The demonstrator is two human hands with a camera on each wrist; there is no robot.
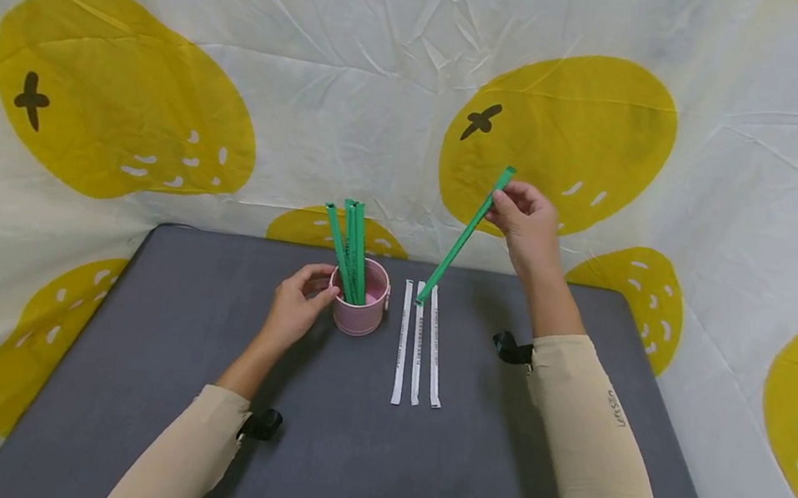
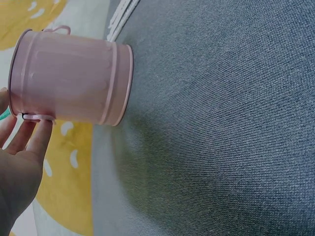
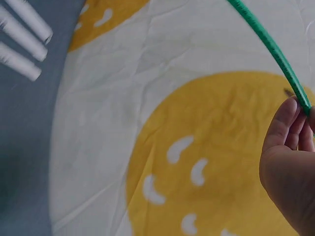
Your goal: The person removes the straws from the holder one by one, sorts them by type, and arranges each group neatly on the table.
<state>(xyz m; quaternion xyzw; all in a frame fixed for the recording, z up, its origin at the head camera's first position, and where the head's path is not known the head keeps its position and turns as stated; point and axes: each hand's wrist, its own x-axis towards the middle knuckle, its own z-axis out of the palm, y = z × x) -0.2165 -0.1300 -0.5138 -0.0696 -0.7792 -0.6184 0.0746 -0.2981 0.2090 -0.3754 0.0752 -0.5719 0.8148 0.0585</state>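
A small pink metal bucket (image 1: 358,319) stands upright on the table, with several green paper-wrapped straws (image 1: 356,256) leaning in it. My left hand (image 1: 295,307) grips the bucket at its left side, thumb near the rim and fingers by the small side handle, as the left wrist view shows. Raised above the table's far right part, my right hand (image 1: 529,226) pinches one green wrapped straw (image 1: 464,239) near its upper end. That straw slants down to the left, its lower tip over the three white wrapped straws (image 1: 401,354) in the head view; whether it touches them I cannot tell.
The white straws lie side by side, right of the bucket, on a dark grey cloth-covered table (image 1: 333,459). Close behind the table's far edge hangs a white curtain (image 1: 355,125) with large yellow fruit prints; it also spans both sides.
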